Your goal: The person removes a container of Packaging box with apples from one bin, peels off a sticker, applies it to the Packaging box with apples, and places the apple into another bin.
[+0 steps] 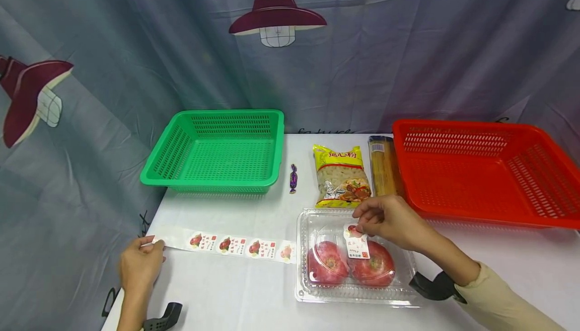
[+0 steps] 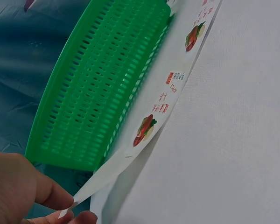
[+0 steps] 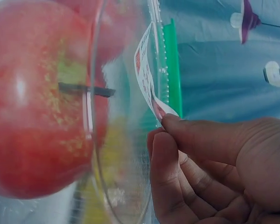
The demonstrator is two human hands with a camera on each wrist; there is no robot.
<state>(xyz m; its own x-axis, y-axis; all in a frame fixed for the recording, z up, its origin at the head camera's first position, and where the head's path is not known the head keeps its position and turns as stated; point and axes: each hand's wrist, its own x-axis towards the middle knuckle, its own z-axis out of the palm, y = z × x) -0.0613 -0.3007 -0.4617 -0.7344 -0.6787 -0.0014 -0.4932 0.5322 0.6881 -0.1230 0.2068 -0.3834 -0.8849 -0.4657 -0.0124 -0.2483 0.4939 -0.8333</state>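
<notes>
My left hand [image 1: 141,265] pinches the free end of a white strip of printed stickers [image 1: 231,245]; in the left wrist view that end rises off the table toward the fingers. The strip's right end meets the left edge of a clear plastic clamshell box [image 1: 312,296]. Inside the box lie two red apples, a left apple [image 1: 327,265] and a right apple [image 1: 375,265]. Over the lid my right hand [image 1: 399,223] pinches one corner of a single sticker [image 1: 358,246] between thumb and forefinger. In the right wrist view this sticker [image 3: 143,70] hangs curved close to the lid.
A green basket [image 1: 213,188] stands at the back left, a red basket [image 1: 489,219] at the back right. Between them lie a wrapped candy [image 1: 293,179], a yellow bag of pasta [image 1: 343,177] and a pack of spaghetti [image 1: 384,167]. A grey curtain hangs behind the table.
</notes>
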